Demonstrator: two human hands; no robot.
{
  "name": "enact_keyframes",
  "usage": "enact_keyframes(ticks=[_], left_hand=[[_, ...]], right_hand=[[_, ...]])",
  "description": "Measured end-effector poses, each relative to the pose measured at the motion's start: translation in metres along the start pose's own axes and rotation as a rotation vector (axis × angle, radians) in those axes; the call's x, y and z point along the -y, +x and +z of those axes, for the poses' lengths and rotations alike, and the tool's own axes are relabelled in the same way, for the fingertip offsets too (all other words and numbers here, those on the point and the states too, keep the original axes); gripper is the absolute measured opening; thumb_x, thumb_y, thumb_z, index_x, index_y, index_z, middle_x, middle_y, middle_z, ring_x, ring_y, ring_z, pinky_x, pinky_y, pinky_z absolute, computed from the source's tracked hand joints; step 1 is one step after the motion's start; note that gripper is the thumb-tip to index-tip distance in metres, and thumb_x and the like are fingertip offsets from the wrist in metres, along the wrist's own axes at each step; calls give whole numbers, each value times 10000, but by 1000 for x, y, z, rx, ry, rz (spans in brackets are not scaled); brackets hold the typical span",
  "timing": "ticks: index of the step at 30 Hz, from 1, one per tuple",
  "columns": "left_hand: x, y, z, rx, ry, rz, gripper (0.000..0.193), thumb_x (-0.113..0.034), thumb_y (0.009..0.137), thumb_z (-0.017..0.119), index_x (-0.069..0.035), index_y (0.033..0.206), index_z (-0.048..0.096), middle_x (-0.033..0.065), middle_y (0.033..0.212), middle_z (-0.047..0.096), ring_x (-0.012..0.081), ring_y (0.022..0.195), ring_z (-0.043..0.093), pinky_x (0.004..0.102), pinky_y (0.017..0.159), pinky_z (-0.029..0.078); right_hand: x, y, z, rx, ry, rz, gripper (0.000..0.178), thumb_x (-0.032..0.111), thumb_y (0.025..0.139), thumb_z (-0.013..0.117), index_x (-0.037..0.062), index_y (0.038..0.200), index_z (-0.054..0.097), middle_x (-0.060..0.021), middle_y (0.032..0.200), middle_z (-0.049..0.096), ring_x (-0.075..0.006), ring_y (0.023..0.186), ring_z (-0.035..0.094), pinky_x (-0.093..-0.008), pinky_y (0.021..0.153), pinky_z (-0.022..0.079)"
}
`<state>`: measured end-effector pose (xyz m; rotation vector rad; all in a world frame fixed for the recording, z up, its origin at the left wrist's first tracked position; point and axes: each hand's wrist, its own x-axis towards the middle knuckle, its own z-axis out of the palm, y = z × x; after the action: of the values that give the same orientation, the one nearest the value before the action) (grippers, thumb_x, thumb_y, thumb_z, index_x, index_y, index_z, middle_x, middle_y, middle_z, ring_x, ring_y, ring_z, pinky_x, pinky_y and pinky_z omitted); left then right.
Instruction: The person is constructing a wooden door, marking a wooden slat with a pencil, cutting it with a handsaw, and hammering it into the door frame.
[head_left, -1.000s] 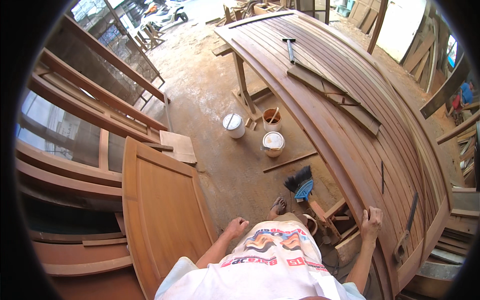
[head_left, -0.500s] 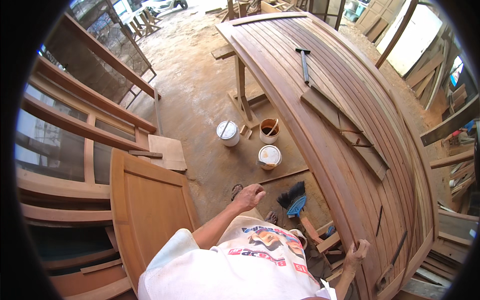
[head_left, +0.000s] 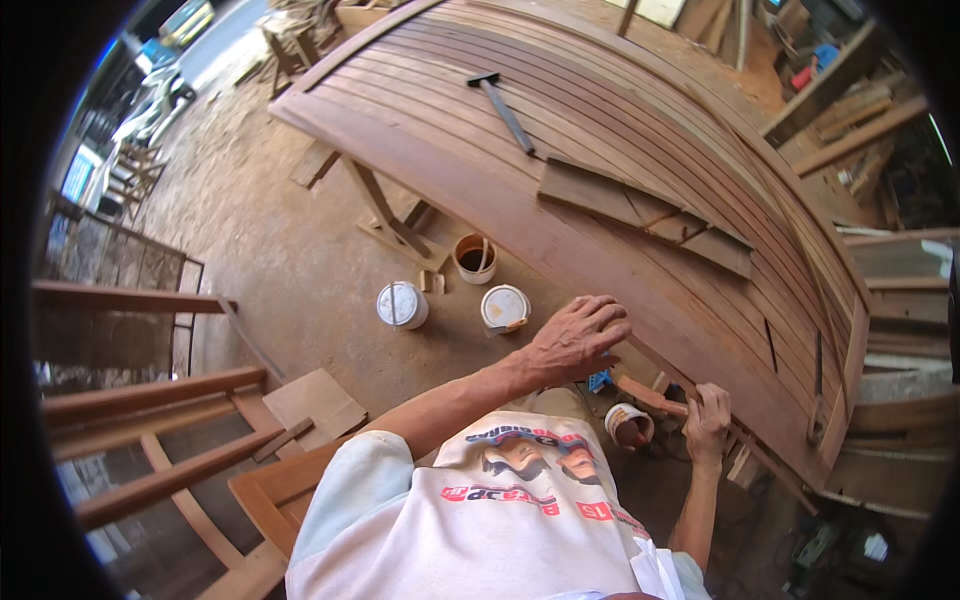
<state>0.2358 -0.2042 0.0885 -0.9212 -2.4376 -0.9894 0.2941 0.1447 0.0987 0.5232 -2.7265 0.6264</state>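
Note:
A large slatted wooden panel, like a door, lies flat before me and to the right. My right hand has its fingers hooked over the panel's near edge, thumb side toward me. Close to the same edge, further left, is my left hand, with its fingers loosely bent and apart and nothing in them. I cannot tell whether it touches the wood. On the slats rest a dark hammer, a brown board and thin dark bars.
Under the panel's near side stand a white lidded bucket, another pale bucket and an open bucket of dark liquid. A wooden trestle supports the panel. Wooden frames stand at left; a blue broom is partly hidden.
My left hand has moved forward and right, from in front of my body to the panel's edge. My right hand stays on that edge. The view has turned right.

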Motion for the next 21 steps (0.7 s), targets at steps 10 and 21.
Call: enact_keyframes(ticks=[10,21], left_hand=[[70,44,-21,177,85,57,241,-252,933,760,-144,1140,701,22,1033,698,232,987,668,388,901,466],[145,92,-80,2,109,-12,239,-185,902,802,-108,1118,733,48,972,732,270,951,688,409,890,485]], right_hand=[[75,68,2,-240,-193,-156,344,50,832,849,44,1134,684,-121,1124,663,-325,1005,659,-459,851,534],[22,174,153,-348,152,303,377,122,947,767,-6,1284,657,-224,1154,679,-418,1050,670,-473,920,551]])
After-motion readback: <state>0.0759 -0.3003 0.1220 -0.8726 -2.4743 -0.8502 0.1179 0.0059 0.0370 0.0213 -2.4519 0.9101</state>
